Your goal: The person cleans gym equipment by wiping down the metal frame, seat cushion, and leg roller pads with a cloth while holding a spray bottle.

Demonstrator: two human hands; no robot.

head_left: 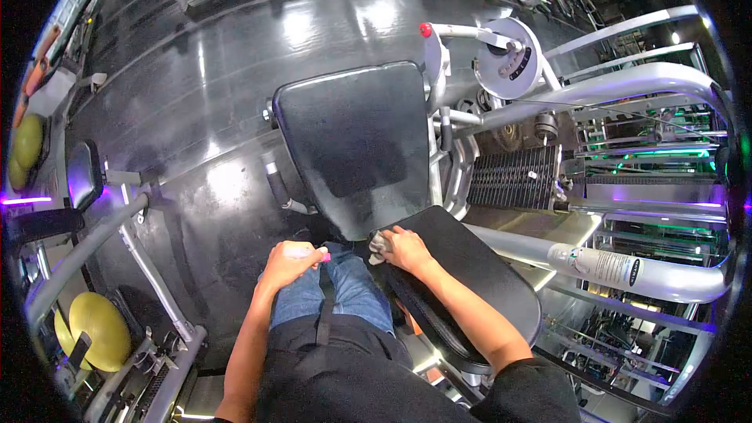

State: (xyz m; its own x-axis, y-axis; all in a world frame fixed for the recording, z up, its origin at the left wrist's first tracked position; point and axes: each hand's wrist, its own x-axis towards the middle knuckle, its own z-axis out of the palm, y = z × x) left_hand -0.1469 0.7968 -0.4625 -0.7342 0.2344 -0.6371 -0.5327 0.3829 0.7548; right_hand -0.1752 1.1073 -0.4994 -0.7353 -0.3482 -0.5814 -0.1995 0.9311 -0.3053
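My left hand (291, 264) is closed around a small whitish bottle (298, 251) with a pink end, held above my jeans. My right hand (407, 250) grips a crumpled grey cloth (379, 247) at the near left corner of a black padded seat (478, 286). Just beyond the cloth stands a large black backrest pad (356, 141), its surface shiny with light marks near the lower end. What is under the fingers of my right hand is hidden.
Right of the pads are a thick silver machine frame (642, 272), a weight stack (513, 178) and a round grey cam plate (509, 59). Another machine's bar (86, 254) and yellow-green balls (99, 331) are at the left. The dark floor (235, 70) is shiny.
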